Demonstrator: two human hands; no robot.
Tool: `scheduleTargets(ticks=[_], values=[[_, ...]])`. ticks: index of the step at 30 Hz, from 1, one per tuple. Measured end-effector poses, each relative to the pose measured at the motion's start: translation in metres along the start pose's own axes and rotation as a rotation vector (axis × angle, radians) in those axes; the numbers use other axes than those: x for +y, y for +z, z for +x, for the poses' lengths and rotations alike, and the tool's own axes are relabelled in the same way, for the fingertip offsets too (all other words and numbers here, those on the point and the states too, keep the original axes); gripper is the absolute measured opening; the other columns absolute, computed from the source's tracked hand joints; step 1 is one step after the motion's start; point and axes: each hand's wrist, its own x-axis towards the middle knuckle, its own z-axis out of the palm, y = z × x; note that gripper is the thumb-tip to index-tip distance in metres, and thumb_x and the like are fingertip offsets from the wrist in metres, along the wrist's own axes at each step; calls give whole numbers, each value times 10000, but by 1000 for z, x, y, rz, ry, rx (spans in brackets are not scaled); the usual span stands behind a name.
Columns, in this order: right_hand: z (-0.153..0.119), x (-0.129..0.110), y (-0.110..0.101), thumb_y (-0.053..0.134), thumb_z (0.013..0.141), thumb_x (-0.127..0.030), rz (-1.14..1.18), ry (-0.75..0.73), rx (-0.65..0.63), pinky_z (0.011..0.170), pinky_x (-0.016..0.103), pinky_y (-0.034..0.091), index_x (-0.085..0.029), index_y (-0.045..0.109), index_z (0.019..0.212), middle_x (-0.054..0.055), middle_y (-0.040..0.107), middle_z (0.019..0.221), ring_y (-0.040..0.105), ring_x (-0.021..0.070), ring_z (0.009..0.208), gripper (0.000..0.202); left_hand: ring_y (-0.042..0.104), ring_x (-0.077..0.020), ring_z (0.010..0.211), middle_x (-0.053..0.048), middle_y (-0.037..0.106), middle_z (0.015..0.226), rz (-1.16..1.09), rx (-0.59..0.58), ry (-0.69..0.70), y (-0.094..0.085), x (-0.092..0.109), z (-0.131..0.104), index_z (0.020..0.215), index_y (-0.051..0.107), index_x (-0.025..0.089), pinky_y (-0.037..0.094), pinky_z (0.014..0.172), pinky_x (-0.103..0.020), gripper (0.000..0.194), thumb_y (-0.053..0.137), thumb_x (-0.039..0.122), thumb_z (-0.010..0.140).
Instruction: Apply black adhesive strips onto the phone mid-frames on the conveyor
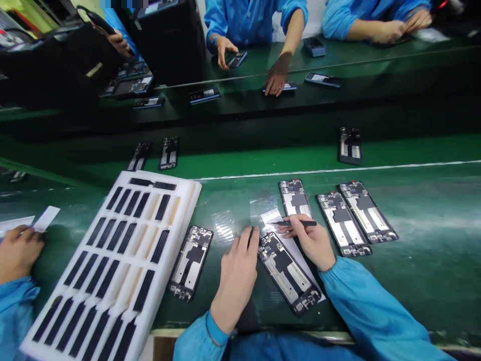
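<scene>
Green worktop [432, 240] under the lights, and the action centres on 1 open-faced handset frame [289, 273], lying between the hands with its top end slanted to 11 o'clock! Take that frame as the middle of the clock. At 1 o'clock, the right hand [306, 235] has its grip closed on a slim black tool [295, 223], the tip pointing to 9 o'clock just above the white label [270, 216]. Over at 9 o'clock, the left hand [238, 271] sets its bunched fingertips beside the frame's upper corner (whether that grip pinches anything, I cannot tell). A white strip [306, 263] runs along the frame's right edge, partly underneath.

So how far along are we? This frame looks mid-job, its circuitry and 2 pale bays exposed, with the tool off to its upper side. Around it wait or rest 4 more: a left-hand frame [190, 263] at 9 o'clock, an upper frame [295, 198] at 12, and a pair of frames [343, 223] near 2. All lie uncovered too; which are finished and which remain, nothing here settles. Beyond 9 o'clock, the foam tray [195, 193] carries many black strips [131, 203], though some pockets show pale foam: partly used, I'd judge, with plenty left!
</scene>
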Motion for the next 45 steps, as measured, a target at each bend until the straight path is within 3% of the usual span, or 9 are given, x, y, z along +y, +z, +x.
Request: scheduleTargets(ticks=[4, 10, 18, 37, 39, 41, 43, 45], values=[[24, -11, 2, 621, 846, -684, 19, -20, 24, 623, 365, 657, -214, 674, 910, 83, 781, 772, 769, 254, 699, 476, 627, -258, 1100, -101, 364, 1602, 152, -17, 59, -7, -4, 24, 1506, 407, 214, 615, 651, -291, 786, 430, -70, 774], [58, -11, 15, 647, 775, -740, 78, -19, 25, 520, 297, 625, -177, 649, 856, 78, 756, 677, 739, 201, 578, 569, 641, -262, 1015, -89, 337, 1617, 189, -28, 99, -12, -18, 60, 1519, 399, 191, 621, 628, -335, 799, 438, -79, 769], [59, -1, 3, 653, 794, -711, 92, 13, 104, 454, 263, 596, -174, 642, 869, 62, 737, 661, 699, 167, 526, 542, 614, -244, 997, -33, 279, 1646, 187, -19, 145, -4, -16, 69, 1523, 392, 230, 595, 642, -323, 833, 419, -83, 751], [61, 9, 3, 550, 914, -638, -19, -76, -1, 460, 229, 559, -160, 654, 945, 96, 763, 760, 730, 180, 631, 490, 622, -253, 1027, -23, 315, 1628, 193, -80, 172, -4, -12, 80, 1514, 396, 201, 602, 663, -348, 818, 410, -85, 747], [63, 10, 4, 552, 914, -637, -23, -82, -4, 454, 233, 550, -159, 658, 959, 100, 767, 771, 735, 188, 645, 492, 621, -263, 1057, -42, 361, 1609, 93, -62, 163, -2, -13, 80, 1491, 422, 210, 594, 694, -363, 798, 404, -91, 752], [63, 8, 4, 569, 902, -644, 9, -86, 4, 443, 236, 538, -157, 661, 966, 95, 764, 745, 734, 194, 639, 499, 610, -265, 1117, -86, 491, 1521, -148, 22, 86, 1, -12, 76, 1445, 460, 211, 576, 789, -377, 689, 393, -65, 817], [60, 1, 2, 592, 894, -636, 86, -99, 5, 464, 245, 547, -157, 665, 962, 79, 755, 694, 727, 190, 609, 489, 640, -234, 1053, -121, 626, 1339, -561, 114, -90, 1, -11, 69, 1371, 492, 204, 561, 788, -352, 469, 389, 57, 938], [49, -13, 0, 601, 918, -586, 169, -136, -26, 522, 254, 574, -162, 674, 957, 60, 751, 668, 718, 175, 583, 431, 649, -174, 790, -111, 681, 1133, -1064, 86, -272, -4, -8, 58, 1263, 515, 195, 535, 610, -285, 284, 394, 249, 1013]])
